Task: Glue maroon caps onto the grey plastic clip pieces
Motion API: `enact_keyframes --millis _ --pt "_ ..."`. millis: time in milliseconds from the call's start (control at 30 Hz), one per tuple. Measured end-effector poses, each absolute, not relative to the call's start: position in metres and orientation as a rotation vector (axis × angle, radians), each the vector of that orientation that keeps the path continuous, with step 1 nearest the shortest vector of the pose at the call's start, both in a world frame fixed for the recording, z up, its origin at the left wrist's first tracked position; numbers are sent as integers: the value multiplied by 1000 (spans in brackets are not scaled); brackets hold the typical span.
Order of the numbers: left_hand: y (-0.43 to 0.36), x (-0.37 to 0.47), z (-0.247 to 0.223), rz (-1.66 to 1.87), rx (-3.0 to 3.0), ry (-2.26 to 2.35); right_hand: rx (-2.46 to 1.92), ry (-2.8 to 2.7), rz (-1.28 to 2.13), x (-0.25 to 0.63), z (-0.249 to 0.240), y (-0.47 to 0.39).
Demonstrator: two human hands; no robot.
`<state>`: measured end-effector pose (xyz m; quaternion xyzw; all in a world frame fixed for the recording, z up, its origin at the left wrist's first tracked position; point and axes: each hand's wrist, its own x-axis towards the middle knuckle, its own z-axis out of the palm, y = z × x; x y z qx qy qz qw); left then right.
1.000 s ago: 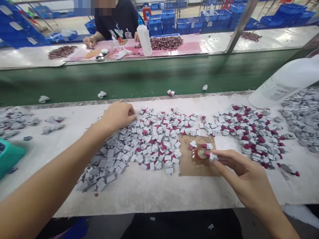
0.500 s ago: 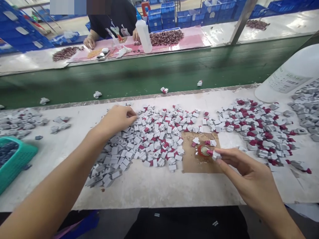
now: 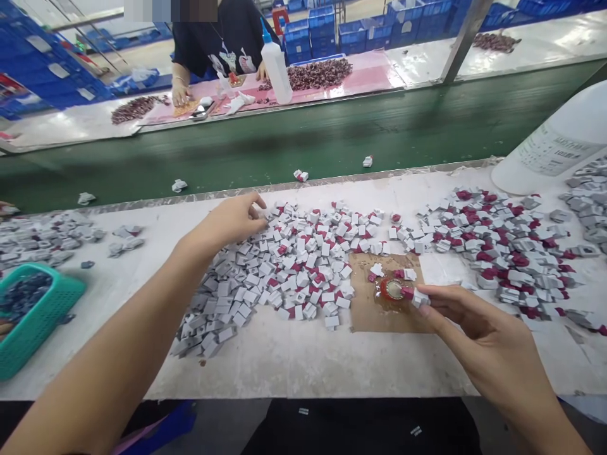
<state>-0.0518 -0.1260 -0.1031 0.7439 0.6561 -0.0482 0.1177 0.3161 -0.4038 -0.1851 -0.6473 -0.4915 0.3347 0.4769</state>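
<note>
My right hand (image 3: 478,328) pinches a small light-grey plastic part (image 3: 420,298) between thumb and fingertips. Its maroon end meets the edge of a small round red-rimmed dish (image 3: 392,289) with a pale centre. The dish sits on a wet brown cardboard square (image 3: 365,316), and a couple of grey-and-maroon parts (image 3: 406,274) lie beside it. At the far edge of a wide pile of grey and maroon parts (image 3: 289,265), my left hand (image 3: 234,218) hovers or rests with thumb and fingers apart. Nothing shows in its grasp.
A second heap of parts (image 3: 507,253) lies to the right, before a large white bottle (image 3: 545,151). On the left stands a green basket (image 3: 57,316). Beyond the table runs a green conveyor (image 3: 246,155) carrying several parts. Across it sits a person (image 3: 222,50) near a squeeze bottle (image 3: 277,72).
The left hand's fingers have spread apart above the pile. My right hand keeps its part at the dish. Parts on the conveyor have shifted left relative to the table, and the view has moved slightly.
</note>
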Motion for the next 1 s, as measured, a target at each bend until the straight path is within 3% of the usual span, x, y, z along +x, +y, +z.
enact_keyframes --millis 300,500,667,767,1000 --pt "-128 -39 -101 17 2257 1862 -1581 -1177 788 316 -184 -405" --pt "-195 -37 -82 343 2187 1862 -1521 -1191 826 312 -178 -406" --pt "-316 -8 -116 600 2010 1355 -1485 -1153 784 304 -174 -405" --pt "-368 16 -145 493 1895 1245 -1472 -1180 763 302 -175 -403" --pt "-384 28 -173 456 1864 1384 -1470 -1225 730 302 -179 -404"
